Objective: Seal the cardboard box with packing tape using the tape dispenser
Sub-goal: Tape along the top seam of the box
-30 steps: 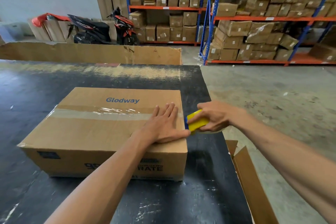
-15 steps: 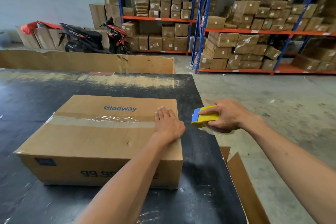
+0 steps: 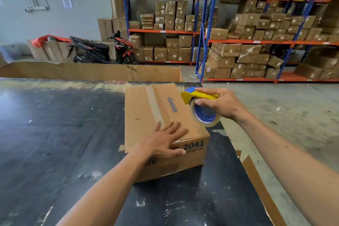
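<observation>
A brown cardboard box [image 3: 146, 108] marked "Glodway" sits on the black table [image 3: 55, 134], its short end toward me. One strip of clear tape [image 3: 153, 102] runs lengthwise along its top seam. My left hand [image 3: 165, 139] lies flat on the near top edge, fingers spread and thumb over the front face. My right hand [image 3: 218, 102] grips a yellow and blue tape dispenser [image 3: 200, 105] with a roll of clear tape, held in the air at the box's right side near its far corner.
A long cardboard sheet [image 3: 91, 71] stands along the table's far edge. Another cardboard piece [image 3: 260, 185] leans at the table's right edge. Behind are blue and orange racks [image 3: 205, 29] full of boxes and a parked scooter [image 3: 102, 49]. Concrete floor lies to the right.
The box has been turned about a quarter turn, so its taped seam points away from me. My right hand lifted the dispenser up beside the box's right side. My left hand shifted to the near edge.
</observation>
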A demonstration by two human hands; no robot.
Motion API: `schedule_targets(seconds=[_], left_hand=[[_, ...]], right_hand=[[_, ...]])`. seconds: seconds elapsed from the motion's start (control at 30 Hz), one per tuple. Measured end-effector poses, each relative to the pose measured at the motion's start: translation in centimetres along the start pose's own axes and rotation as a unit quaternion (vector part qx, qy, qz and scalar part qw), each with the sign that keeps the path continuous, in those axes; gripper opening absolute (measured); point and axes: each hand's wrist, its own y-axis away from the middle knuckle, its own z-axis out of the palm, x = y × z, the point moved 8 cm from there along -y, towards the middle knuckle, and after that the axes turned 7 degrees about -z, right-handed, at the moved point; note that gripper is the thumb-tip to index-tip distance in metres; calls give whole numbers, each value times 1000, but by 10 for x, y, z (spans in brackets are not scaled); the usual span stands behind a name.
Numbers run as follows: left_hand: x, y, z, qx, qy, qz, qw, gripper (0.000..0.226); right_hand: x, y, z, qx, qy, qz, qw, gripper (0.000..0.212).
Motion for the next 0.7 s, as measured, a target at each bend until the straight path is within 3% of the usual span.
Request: schedule_targets(seconds=[0.1,0.4,0.7], left_hand=[[0,1,4,15,-55,-43,997,81],[-8,30,8,23,-80,96,992,79],[-1,39,1,52,-86,142,985,72]], right_hand=[[-14,4,21,-7,6,-3,1000,47],[-36,38,41,20,-34,5,999,46],[-49,70,57,42,-87,16,995,45]])
